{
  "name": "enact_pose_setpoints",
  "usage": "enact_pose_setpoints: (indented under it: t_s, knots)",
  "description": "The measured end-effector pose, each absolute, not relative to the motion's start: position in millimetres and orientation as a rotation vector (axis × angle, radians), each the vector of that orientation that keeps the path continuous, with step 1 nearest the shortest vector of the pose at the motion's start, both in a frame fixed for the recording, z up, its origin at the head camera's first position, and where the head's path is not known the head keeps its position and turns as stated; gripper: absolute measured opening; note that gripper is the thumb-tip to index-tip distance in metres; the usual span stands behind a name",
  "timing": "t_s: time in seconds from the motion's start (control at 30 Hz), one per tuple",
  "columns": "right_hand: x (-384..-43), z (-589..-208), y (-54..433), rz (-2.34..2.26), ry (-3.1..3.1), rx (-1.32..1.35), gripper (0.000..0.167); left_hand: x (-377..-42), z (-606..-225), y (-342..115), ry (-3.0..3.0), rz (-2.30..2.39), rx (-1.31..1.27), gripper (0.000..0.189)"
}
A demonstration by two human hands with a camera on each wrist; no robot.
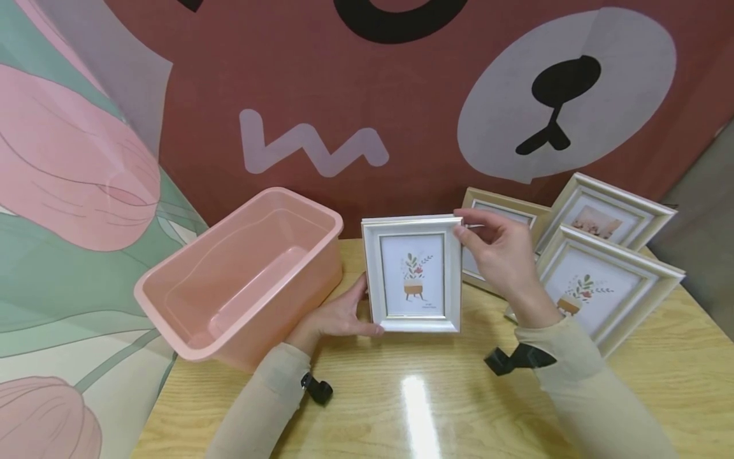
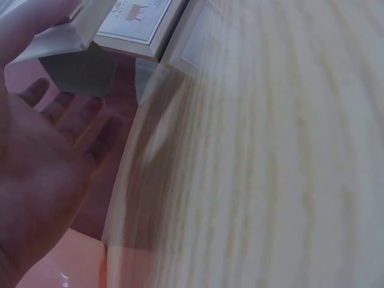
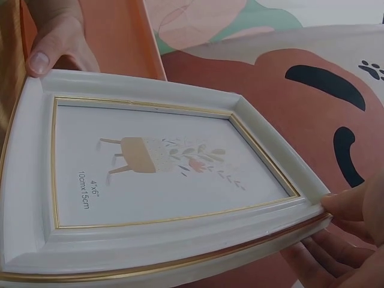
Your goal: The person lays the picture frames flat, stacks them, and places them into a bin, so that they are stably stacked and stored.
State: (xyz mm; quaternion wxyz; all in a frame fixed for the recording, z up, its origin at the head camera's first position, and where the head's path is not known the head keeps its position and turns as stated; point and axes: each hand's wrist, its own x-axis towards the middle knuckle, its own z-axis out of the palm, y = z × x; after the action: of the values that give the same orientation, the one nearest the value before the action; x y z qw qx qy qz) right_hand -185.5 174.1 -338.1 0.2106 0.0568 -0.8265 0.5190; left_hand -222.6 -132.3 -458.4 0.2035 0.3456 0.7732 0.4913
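Centrally, in the head view, the left hand (image 1: pixel 341 312) and right hand (image 1: pixel 507 255) hold diagonal corners of a white, gold-lined rectangular picture frame (image 1: pixel 411 274) beside a pink plastic tub (image 1: pixel 292 306); left wrist view, fingers (image 2: pixel 103 137) extend behind the frame; right wrist view, thumb (image 3: pixel 347 204) and fingers pinch a corner.

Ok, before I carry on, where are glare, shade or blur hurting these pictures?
Head view: a bright glare streak on the tabletop, below the white frame in the image and clear of it; left wrist view: dim and hazy, the left hand dark, the wood grain soft; right wrist view: a little dull, but the small lettering is readable.
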Motion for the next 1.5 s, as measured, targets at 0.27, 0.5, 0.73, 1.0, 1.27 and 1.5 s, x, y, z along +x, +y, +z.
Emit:
enact_pose_setpoints:
  t_s: [0.27,0.5,0.73,1.0,1.27,1.5]
  knots:
    - [-187,-339,175,1.475,-2.284,0.163,0.027,-222,-460,-134,2.165,1.374,0.922,0.119]
    - [-187,-339,174,1.478,-2.288,0.158,0.027,-220,-460,-135,2.16,1.39,0.911,0.111]
    - [-187,-339,173,1.474,-2.302,0.15,0.027,-220,-460,-135,2.088,1.45,0.911,0.099]
    - [-187,-341,174,1.471,-2.314,0.136,0.028,-218,-461,-135,2.11,1.399,0.912,0.081]
    - [-188,-340,174,1.468,-2.318,0.13,0.029,-214,-462,-136,2.168,1.365,0.917,0.053]
    - [-187,-340,176,1.483,-2.33,0.118,0.029,-210,-461,-136,2.248,1.365,0.873,0.037]
